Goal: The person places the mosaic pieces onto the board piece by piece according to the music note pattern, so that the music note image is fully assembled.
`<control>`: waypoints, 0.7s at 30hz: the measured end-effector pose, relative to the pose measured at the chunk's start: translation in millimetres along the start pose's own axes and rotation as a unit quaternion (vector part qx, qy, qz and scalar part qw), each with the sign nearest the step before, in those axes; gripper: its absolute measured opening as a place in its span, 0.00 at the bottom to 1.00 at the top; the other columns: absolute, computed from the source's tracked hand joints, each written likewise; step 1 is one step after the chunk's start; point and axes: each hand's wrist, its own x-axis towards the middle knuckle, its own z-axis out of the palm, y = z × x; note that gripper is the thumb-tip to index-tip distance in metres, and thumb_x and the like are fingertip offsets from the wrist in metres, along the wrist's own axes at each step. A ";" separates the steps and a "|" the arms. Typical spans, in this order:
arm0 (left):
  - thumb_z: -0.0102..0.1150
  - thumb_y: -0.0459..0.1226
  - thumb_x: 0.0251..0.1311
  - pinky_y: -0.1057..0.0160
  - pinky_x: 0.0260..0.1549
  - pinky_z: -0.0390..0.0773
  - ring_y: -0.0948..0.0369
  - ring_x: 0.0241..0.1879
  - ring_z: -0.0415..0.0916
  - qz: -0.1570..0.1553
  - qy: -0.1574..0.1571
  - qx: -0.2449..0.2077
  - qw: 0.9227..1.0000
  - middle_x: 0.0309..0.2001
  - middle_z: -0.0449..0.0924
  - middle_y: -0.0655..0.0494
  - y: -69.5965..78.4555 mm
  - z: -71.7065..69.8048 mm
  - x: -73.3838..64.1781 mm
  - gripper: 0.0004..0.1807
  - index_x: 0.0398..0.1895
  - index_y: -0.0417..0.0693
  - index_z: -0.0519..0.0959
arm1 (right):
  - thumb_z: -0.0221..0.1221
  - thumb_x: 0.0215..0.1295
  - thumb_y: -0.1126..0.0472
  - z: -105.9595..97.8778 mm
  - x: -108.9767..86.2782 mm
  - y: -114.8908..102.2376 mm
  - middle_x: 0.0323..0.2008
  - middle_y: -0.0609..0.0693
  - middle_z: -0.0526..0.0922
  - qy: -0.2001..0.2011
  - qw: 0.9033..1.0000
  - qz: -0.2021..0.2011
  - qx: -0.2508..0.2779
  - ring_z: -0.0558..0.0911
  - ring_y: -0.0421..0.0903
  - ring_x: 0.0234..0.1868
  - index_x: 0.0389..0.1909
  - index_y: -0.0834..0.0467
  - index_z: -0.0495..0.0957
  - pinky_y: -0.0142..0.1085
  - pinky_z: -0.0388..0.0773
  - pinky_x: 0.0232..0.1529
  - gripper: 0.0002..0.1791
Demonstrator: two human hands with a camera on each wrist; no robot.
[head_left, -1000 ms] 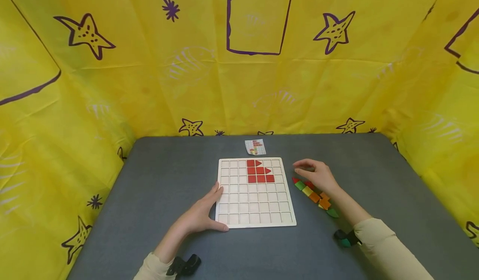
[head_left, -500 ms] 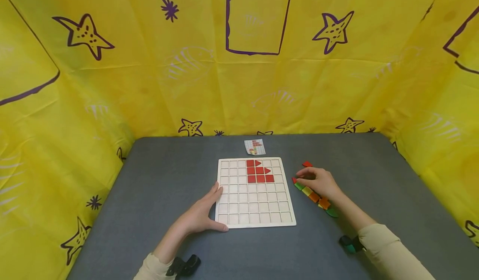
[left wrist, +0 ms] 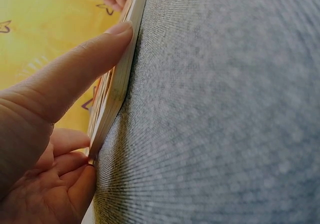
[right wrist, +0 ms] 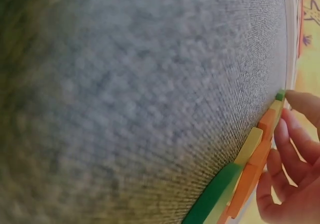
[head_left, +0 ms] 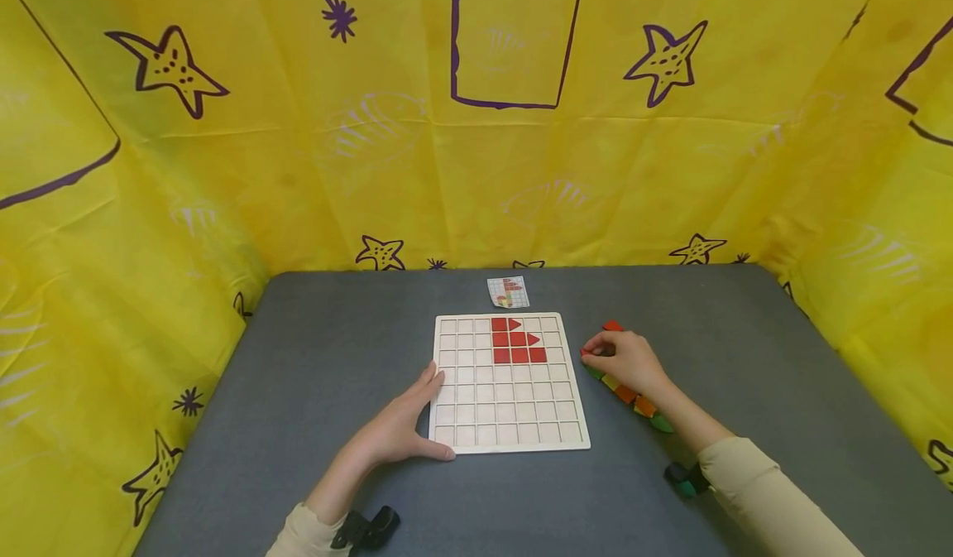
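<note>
The board (head_left: 514,412) lay flat on the grey table (head_left: 350,325), in front of the person. The left hand (head_left: 400,426) held its near left corner: the thumb was stretched along the near edge, the other fingers touched the left edge, and between thumb and fingers there was a wide spread. The right hand (head_left: 625,361) was near the right side of the board, apart from it. Its thumb and forefinger pinched a small red piece (head_left: 584,353), mostly covered by the fingertips; whether this piece was lifted, one could not tell. Below this hand a slanting row (head_left: 625,395) of green, yellow and orange pieces went towards the person, partly hidden. Another red block (head_left: 613,325) lay just beyond the hand. On the board, six red squares (head_left: 519,339) and two red triangles (head_left: 533,339) filled cells of the three far rows. Behind the board was a card (head_left: 509,292) with a printed coloured pattern, and a yellow cloth (head_left: 313,176) with dark starfish drawings stood around the table.
</note>
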 end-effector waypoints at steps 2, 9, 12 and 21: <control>0.78 0.53 0.33 0.43 0.66 0.56 0.48 0.74 0.44 0.001 0.000 -0.001 1.000 0.76 0.38 0.47 0.0 -0.3 -0.2 0.65 0.74 0.44 0.50 | 0.69 0.53 0.52 0.8 0.8 -0.5 0.27 0.43 0.83 0.002 1.000 -0.002 -0.007 0.78 0.39 0.29 0.34 0.52 0.84 0.36 0.73 0.34 0.10; 0.78 0.53 0.33 0.43 0.66 0.56 0.48 0.74 0.44 -0.001 0.000 -0.001 1.000 0.76 0.38 0.47 1.0 -1.3 -0.8 0.65 0.74 0.44 0.50 | 0.70 0.50 0.52 2.2 1.5 -2.6 0.27 0.43 0.82 0.009 1.000 -0.004 -0.021 0.76 0.39 0.28 0.34 0.52 0.84 0.35 0.70 0.32 0.12; 0.78 0.52 0.33 0.44 0.66 0.56 0.48 0.74 0.44 -0.003 0.000 -0.001 1.000 0.76 0.39 0.47 1.7 -1.6 -0.6 0.65 0.74 0.44 0.51 | 0.70 0.51 0.52 3.3 2.0 -2.0 0.27 0.43 0.82 0.015 1.000 -0.005 -0.019 0.76 0.39 0.28 0.34 0.52 0.84 0.35 0.71 0.33 0.12; 0.78 0.53 0.33 0.43 0.66 0.56 0.48 0.74 0.44 -0.005 -0.001 -0.001 1.000 0.76 0.38 0.47 1.9 -1.3 -0.6 0.65 0.74 0.44 0.51 | 0.70 0.51 0.49 10.4 3.1 -11.5 0.28 0.43 0.83 0.012 0.999 0.012 0.051 0.79 0.39 0.28 0.37 0.52 0.84 0.32 0.73 0.32 0.15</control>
